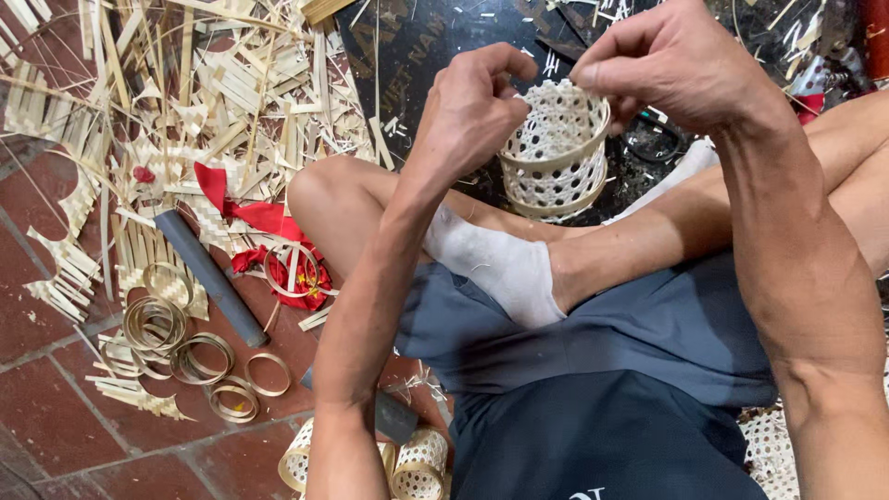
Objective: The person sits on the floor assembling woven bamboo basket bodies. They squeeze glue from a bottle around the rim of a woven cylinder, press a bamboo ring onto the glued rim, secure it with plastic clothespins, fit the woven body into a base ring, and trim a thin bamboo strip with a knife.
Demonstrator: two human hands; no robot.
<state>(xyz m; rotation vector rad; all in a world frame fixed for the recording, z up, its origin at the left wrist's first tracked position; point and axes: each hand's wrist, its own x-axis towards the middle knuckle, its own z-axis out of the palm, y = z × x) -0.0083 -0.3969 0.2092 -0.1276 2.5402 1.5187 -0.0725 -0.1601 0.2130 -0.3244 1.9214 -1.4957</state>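
Observation:
A small round woven basket (553,153) of pale bamboo strips, with an open lattice wall and a band round its rim, sits between my two hands above my crossed legs. My left hand (477,104) is closed at the basket's left rim, fingers curled in. My right hand (669,63) pinches the top right of the rim between thumb and fingers. The far side of the basket is hidden behind my hands. Whether a thin strip runs between the fingers cannot be made out.
Bamboo strips and offcuts (199,88) cover the brick floor at the upper left. Several bamboo rings (176,343), a grey tube (211,278) and a red cloth (264,222) lie left of my knee. Two woven baskets (407,463) lie by my left elbow. A dark board (407,46) lies ahead.

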